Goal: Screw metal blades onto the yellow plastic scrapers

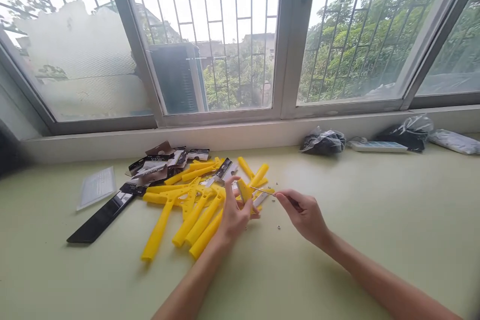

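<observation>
My left hand is closed around a yellow plastic scraper, thumb and fingers on either side of its head. From the right, my right hand pinches a thin metal rod-like tool. Its tip meets the yellow head or lies just in front of it; I cannot tell which. The rod's near end is hidden in my fingers. Beside my left hand lies a pile of yellow scraper handles, some crossing each other. Small metal nuts or screws are scattered near my right hand.
Behind the pile are black and brown printed packaging cards. A long black strip and a clear flat packet lie at left. Along the window wall sit dark plastic-wrapped bundles and a white power strip on the pale green table.
</observation>
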The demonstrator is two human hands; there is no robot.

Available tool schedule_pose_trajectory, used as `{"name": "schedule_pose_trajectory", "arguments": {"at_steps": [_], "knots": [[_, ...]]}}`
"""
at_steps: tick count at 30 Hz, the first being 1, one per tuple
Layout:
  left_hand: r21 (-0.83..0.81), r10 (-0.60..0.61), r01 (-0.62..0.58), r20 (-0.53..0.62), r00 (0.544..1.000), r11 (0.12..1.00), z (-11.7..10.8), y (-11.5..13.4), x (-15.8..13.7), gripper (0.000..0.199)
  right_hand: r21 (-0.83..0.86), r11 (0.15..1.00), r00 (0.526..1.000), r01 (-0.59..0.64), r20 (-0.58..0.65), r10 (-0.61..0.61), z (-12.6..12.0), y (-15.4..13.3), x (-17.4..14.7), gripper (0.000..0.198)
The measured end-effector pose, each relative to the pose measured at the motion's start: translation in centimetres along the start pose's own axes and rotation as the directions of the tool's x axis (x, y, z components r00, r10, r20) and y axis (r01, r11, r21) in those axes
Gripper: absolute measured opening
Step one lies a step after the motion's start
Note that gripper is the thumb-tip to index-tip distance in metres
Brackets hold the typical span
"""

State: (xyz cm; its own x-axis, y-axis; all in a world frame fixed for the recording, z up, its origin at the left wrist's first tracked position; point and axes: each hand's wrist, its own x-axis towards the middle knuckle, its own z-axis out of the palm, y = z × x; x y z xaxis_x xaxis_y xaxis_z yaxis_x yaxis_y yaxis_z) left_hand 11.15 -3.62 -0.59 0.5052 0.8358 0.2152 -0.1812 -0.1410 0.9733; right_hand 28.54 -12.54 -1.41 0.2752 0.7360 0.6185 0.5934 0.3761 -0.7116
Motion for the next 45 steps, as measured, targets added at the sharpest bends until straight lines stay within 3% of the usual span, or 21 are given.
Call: {"name": "schedule_pose_trajectory", "arguments": {"at_steps": [7,18,45], "knots": [[0.048,-0.003,0.0,0.054,0.999,0.999,0.26,-0.41,-0.31,0.059,0.043,0.999,0.997,-0.022,0.073,0.019,0.41,-0.32,-0.15,0.032],[0.129,0.04,-0.045,0.043,0.998,0.991,0.0,-0.57,-0.22,0.054,0.045,0.999,0.997,-0.027,0.076,0.023,0.19,-0.24,-0.1,0.031],[0.108,0.055,-0.058,0.033,0.998,0.992,0.19,-0.52,-0.34,0.055,-0.031,1.0,0.997,-0.002,0.081,0.005,-0.05,-0.22,-0.14,0.035]]}}
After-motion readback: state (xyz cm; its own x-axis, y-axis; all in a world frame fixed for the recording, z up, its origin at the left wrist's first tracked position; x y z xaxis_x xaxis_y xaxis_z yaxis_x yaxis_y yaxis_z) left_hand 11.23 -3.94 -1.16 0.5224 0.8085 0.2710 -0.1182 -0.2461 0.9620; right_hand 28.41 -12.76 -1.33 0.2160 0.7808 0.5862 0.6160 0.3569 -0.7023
